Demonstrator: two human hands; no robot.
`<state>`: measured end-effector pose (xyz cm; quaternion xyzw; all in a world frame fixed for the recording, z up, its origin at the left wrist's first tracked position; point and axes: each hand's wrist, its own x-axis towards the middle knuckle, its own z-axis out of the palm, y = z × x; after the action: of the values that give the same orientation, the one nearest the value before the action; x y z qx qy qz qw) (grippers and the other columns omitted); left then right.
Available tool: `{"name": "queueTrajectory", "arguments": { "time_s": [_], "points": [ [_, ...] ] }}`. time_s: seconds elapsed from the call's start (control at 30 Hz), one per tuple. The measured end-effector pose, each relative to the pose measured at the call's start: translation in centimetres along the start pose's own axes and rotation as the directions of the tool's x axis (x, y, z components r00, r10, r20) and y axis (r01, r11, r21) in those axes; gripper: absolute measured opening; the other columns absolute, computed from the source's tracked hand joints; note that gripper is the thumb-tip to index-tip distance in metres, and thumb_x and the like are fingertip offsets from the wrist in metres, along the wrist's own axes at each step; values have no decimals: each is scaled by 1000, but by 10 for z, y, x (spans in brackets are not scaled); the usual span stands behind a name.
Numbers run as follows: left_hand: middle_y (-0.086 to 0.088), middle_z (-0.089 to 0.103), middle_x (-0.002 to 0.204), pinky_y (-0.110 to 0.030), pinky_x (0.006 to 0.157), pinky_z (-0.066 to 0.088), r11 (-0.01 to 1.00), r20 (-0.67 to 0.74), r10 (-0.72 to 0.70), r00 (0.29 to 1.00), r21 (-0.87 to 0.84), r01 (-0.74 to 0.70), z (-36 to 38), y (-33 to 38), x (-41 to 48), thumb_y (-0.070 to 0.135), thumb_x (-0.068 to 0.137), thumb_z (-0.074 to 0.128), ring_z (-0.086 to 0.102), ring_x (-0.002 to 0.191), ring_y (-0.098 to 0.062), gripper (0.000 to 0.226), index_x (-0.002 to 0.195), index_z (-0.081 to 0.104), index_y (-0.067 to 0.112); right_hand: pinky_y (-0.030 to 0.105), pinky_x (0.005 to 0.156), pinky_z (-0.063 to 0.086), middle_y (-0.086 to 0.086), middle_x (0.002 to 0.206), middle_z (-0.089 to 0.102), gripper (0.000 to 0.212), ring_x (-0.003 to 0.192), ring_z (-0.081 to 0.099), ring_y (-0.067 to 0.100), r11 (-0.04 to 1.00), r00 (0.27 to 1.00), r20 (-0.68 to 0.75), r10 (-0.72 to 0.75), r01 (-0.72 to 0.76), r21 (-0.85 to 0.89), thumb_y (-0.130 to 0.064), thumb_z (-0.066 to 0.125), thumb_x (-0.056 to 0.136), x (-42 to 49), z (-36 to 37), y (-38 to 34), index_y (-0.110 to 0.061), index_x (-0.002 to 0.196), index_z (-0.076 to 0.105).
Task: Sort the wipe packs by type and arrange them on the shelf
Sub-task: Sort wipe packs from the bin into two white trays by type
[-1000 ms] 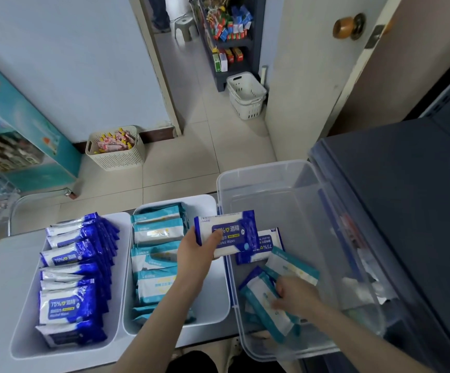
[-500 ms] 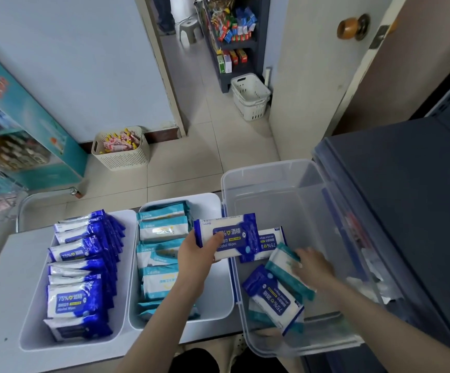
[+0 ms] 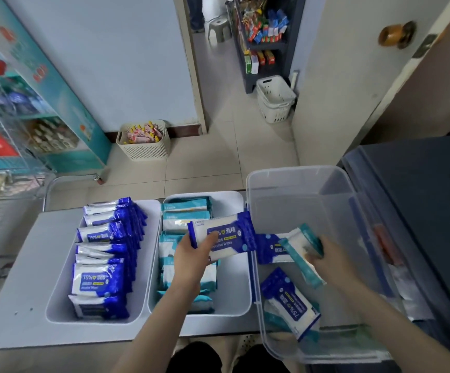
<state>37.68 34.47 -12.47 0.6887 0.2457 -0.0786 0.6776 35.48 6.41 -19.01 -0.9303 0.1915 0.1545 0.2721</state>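
Head view, nearest first: a loose blue pack lies slanted at the near end of the clear bin, with teal wrappers showing under it. Just beyond, the right hand is inside the bin, fingers curled round a teal pack that is tipped on edge, its long axis running diagonally from far-left to near-right. Beside it lies a second blue pack, partly covered.

Level with that, the left hand pinches a blue alcohol-wipe pack by its left end, thumb on the printed face. The pack is white with blue ends, long axis left to right, and it hangs over the right side of the teal tray, almost touching the bin's left wall.

The coming move likely turns on this: the blue tray, where its kind stand in rows on edge, lies to the left of the hand, past the whole teal tray. So the left hand must carry its pack leftward across the teal stacks, and the pack probably needs tipping onto its edge to join the row. The teal pack's home is just over the bin wall, left of the right hand. Both trays sit on the grey counter.
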Motion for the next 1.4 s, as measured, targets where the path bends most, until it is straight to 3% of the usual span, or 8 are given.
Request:
{"name": "queueTrajectory", "arguments": {
  "time_s": [0.17, 0.37, 0.53, 0.8, 0.9, 1.2, 1.3, 1.4],
  "points": [
    [6, 70, 88, -25, 61, 55, 998, -107, 26, 994, -56, -32, -43, 7, 11, 18, 90, 65, 69, 78, -11, 10, 95, 59, 24, 35, 70, 48, -9, 88, 58, 22, 79, 57, 17, 969, 973, -7, -231, 231, 84, -33, 66, 85, -19, -21, -85, -29, 98, 48],
    [-2, 71, 92, -28, 64, 55, 992, -267, 25, 963, -112, -57, -109, 6, 19, 16, 88, 67, 69, 78, -15, 16, 104, 63, 16, 32, 72, 42, 0, 111, 63, 36, 99, 58, 24, 839, 836, 285, -469, 522, -151, -37, 56, 87, -46, 22, -172, -25, 120, 47],
    [-2, 72, 95, -41, 79, 56, 998, -386, -17, 923, -65, -8, -166, -6, 28, 22, 86, 69, 69, 86, -22, 17, 102, 64, 21, 36, 78, 43, 5, 120, 57, 36, 106, 55, 29, 748, 741, 445, -504, 631, -203, -33, 52, 92, -49, 91, -204, -21, 125, 47],
    [1, 68, 80, -23, 57, 50, 988, -465, -138, 874, -123, 90, -222, -24, 39, 19, 87, 67, 62, 66, -14, 16, 102, 63, 16, 38, 74, 43, 6, 118, 53, 41, 102, 56, 28, 596, 724, 503, -472, 683, -423, -5, 56, 85, -51, 156, -217, -13, 124, 46],
    [-3, 70, 79, -20, 49, 51, 979, -410, -196, 891, -135, 154, -240, -31, 42, 14, 83, 71, 63, 62, -16, 17, 99, 65, 14, 37, 85, 46, 2, 124, 52, 52, 107, 55, 25, 640, 752, 461, -472, 652, -408, -9, 59, 84, -54, 166, -215, -18, 131, 41],
    [-16, 74, 86, -42, 73, 58, 970, -115, -243, 963, -39, 240, -302, -23, 76, -2, 70, 76, 70, 76, -31, 26, 94, 68, 3, 31, 97, 41, -4, 133, 43, 48, 121, 42, 18, 749, 828, 410, -383, 538, -388, -20, 50, 90, -58, 165, -220, -25, 137, 39],
    [-7, 75, 89, -31, 74, 56, 950, 45, -172, 984, 270, 154, -326, -15, 103, 0, 70, 78, 68, 83, -26, 30, 98, 70, 8, 30, 96, 41, -4, 132, 44, 50, 121, 42, 18, 749, 843, 410, -349, 513, -418, -16, 48, 90, -57, 167, -229, -25, 137, 38],
    [7, 69, 101, -24, 74, 47, 500, 125, -98, 987, 864, -60, -338, -21, 126, 25, 68, 78, 63, 93, -17, 46, 111, 65, 27, 30, 91, 43, -4, 132, 44, 54, 119, 45, 18, 748, 853, 404, -330, 498, -439, -10, 51, 88, -56, 168, -236, -26, 138, 38]
  ]
}}
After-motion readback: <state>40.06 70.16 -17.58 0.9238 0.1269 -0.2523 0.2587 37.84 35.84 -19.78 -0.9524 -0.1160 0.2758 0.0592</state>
